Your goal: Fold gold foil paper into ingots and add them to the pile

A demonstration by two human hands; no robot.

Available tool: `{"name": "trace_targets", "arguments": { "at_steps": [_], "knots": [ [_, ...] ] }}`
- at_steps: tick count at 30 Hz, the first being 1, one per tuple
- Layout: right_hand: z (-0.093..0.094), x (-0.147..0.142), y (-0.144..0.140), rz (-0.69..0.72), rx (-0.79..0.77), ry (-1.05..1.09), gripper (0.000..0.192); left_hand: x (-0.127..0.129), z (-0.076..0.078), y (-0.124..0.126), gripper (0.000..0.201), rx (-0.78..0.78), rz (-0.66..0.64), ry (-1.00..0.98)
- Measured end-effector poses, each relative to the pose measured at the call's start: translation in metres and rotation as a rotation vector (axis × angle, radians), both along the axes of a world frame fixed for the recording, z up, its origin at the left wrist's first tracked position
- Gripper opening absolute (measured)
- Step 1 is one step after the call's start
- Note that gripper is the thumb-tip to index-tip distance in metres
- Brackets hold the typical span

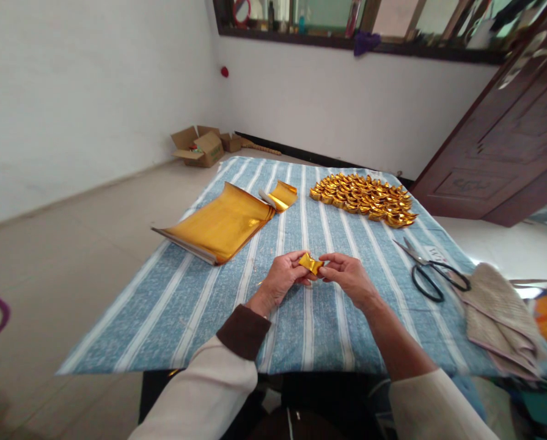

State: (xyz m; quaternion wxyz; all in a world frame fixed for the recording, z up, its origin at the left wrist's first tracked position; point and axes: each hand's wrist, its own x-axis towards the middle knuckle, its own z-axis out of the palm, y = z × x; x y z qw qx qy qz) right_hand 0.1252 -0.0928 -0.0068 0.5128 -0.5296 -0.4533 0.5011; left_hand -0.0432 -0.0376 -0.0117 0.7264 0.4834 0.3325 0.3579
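Observation:
Between my two hands, just above the striped tablecloth, is a small folded piece of gold foil paper (310, 263) with a pinched middle. My left hand (282, 276) grips its left side with thumb and fingers. On the other side, my right hand (348, 276) pinches its right end between thumb and fingertips. Beyond my left hand lies a stack of large gold foil sheets (222, 221), edges curling up. A smaller curled stack of gold foil pieces (283, 196) rests against its far right corner. Many folded gold paper ingots (360, 197) sit in tight rows farther back.
Black-handled scissors (426, 267) lie with blades apart to the right of my right hand. Beside them a beige cloth (500, 315) hangs over the table's edge. The blue striped tablecloth (200, 311) covers the table. Cardboard boxes (200, 150) stand on the floor behind.

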Motion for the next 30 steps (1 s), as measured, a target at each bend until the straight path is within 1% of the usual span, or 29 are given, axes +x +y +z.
{"name": "trace_targets", "arguments": {
  "at_steps": [7, 11, 14, 17, 19, 23, 26, 28, 30],
  "knots": [
    [-0.006, 0.001, 0.001, 0.019, 0.031, -0.012, 0.036, 0.002, 0.000, -0.003, 0.034, 0.092, 0.035, 0.043],
    [-0.007, 0.001, 0.004, -0.002, 0.037, -0.030, 0.034, 0.003, 0.001, -0.004, 0.031, 0.109, 0.054, 0.059],
    [-0.005, 0.001, 0.004, -0.048, 0.048, -0.087, 0.032, 0.003, 0.000, -0.002, 0.031, 0.119, 0.114, 0.082],
    [-0.001, -0.003, 0.002, -0.141, 0.088, -0.248, 0.026, 0.003, -0.002, -0.001, 0.031, 0.173, 0.192, 0.140],
    [0.002, -0.009, -0.001, -0.185, 0.142, -0.395, 0.024, 0.004, -0.004, -0.001, 0.030, 0.247, 0.253, 0.193],
    [0.006, -0.024, -0.005, -0.177, 0.278, -0.619, 0.028, 0.003, -0.009, -0.004, 0.029, 0.520, 0.382, 0.359],
    [0.008, -0.032, -0.004, -0.170, 0.337, -0.795, 0.033, 0.001, -0.012, -0.007, 0.021, 0.701, 0.392, 0.458],
    [0.009, -0.035, -0.002, -0.154, 0.362, -0.922, 0.031, 0.001, -0.014, -0.009, 0.015, 0.760, 0.386, 0.486],
    [0.009, -0.035, -0.001, -0.127, 0.390, -1.026, 0.026, 0.001, -0.015, -0.010, 0.013, 0.784, 0.380, 0.509]
  ]
}}
